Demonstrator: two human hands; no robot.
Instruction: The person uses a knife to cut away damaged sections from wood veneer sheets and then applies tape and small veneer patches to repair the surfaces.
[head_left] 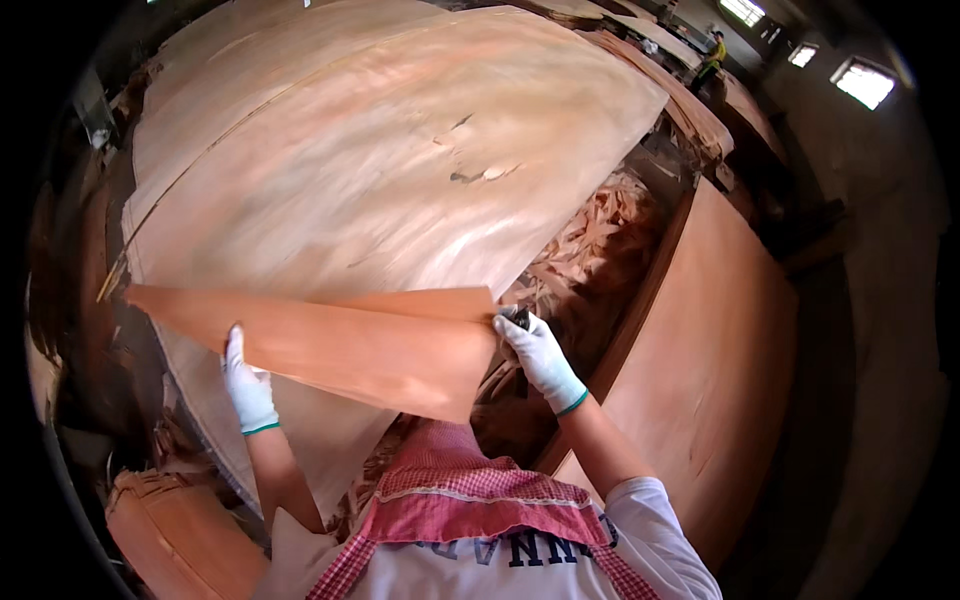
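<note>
I hold a reddish-brown piece of wood veneer (360, 345) crosswise in front of me, above a large veneer sheet (330, 170). It tapers to a point on the left and widens to the right, with a fold or overlap along its far side. My left hand (246, 385), in a white glove with a green cuff, grips the near edge, thumb on top and fingers hidden underneath. My right hand (540, 358), gloved the same way, pinches the right end. A small dark object (518, 318) shows in that hand; its kind is unclear.
A heap of torn veneer scraps (590, 240) fills the gap right of the large sheet. Beyond it stands a veneer stack (700, 350). Another bundle (180, 540) lies at lower left. Far off at upper right, a person (712, 62) stands by more sheets.
</note>
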